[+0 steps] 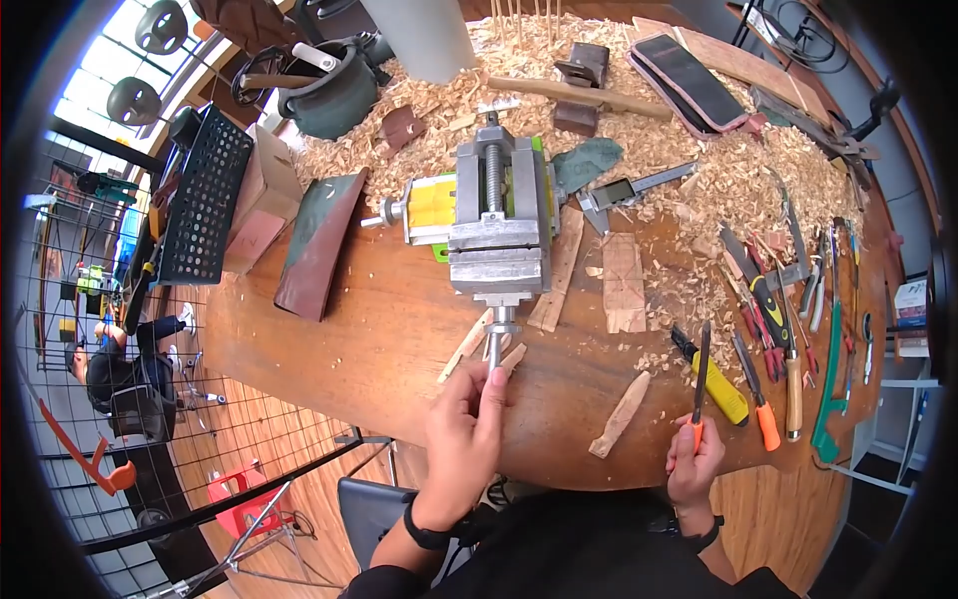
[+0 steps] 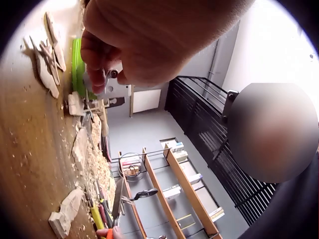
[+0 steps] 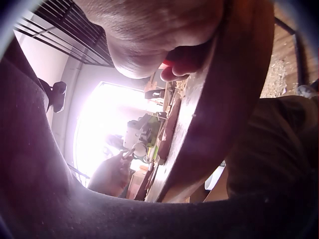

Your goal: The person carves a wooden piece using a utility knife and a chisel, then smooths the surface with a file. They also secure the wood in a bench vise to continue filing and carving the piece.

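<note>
A grey metal bench vise (image 1: 499, 262) stands on the wooden table, its screw handle (image 1: 495, 347) pointing toward me. My left hand (image 1: 463, 431) pinches the end of that handle between thumb and fingers; the left wrist view shows the same hand (image 2: 142, 47) from below, fingers bent around the handle's tip. The vise jaws stand close together. At the table's front edge, my right hand (image 1: 696, 467) holds a file (image 1: 704, 371) by its orange handle, blade upward. In the right wrist view the right hand (image 3: 154, 35) hides most of the file.
Right of the file lie a yellow utility knife (image 1: 720, 391), an orange-handled tool (image 1: 765, 424) and several hand tools. Carved wood pieces (image 1: 621, 414) lie about the vise. Digital calipers (image 1: 631, 190), a phone (image 1: 689, 82) and a dark pot (image 1: 329, 100) sit among wood shavings farther back.
</note>
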`<state>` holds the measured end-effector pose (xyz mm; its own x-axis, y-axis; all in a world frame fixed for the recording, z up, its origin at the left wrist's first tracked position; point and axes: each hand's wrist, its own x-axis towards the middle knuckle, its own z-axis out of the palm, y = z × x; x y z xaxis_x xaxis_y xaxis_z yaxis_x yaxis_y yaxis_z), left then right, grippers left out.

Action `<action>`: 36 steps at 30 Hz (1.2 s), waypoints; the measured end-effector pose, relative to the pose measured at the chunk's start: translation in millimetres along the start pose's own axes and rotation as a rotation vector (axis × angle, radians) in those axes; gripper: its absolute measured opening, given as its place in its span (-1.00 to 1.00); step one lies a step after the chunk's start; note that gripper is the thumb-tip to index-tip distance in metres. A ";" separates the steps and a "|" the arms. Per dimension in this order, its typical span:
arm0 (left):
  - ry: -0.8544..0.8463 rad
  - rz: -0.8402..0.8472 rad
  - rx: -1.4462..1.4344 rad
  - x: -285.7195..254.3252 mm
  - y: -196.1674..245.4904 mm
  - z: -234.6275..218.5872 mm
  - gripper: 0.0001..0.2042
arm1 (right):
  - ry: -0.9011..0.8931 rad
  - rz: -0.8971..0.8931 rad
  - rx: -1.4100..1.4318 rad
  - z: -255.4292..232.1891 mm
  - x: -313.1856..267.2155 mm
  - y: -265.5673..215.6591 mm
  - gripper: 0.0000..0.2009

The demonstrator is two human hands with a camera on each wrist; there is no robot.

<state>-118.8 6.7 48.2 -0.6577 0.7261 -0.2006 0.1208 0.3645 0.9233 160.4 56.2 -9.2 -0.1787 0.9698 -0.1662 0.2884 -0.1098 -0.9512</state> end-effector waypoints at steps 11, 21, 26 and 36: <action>-0.049 0.025 0.308 15.9 -12.7 23.7 -0.75 | -0.010 -0.001 -0.007 -0.6 0.1 -0.9 -0.72; 0.125 0.104 0.248 1.8 16.0 2.7 -0.81 | -0.008 -0.006 -0.004 -0.6 -0.3 1.2 -0.73; 0.076 0.240 0.252 -0.2 13.5 21.7 -0.82 | 0.022 0.023 0.008 -3.4 -0.1 -0.1 -0.75; 0.041 -0.058 0.249 18.0 -25.1 13.7 -0.74 | 0.006 -0.011 -0.065 -4.3 -0.7 0.1 -0.75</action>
<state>-123.5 18.6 16.9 -0.6976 0.6776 -0.2329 0.2583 0.5410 0.8004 164.5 56.5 -8.0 -0.1769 0.9720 -0.1544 0.3468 -0.0853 -0.9340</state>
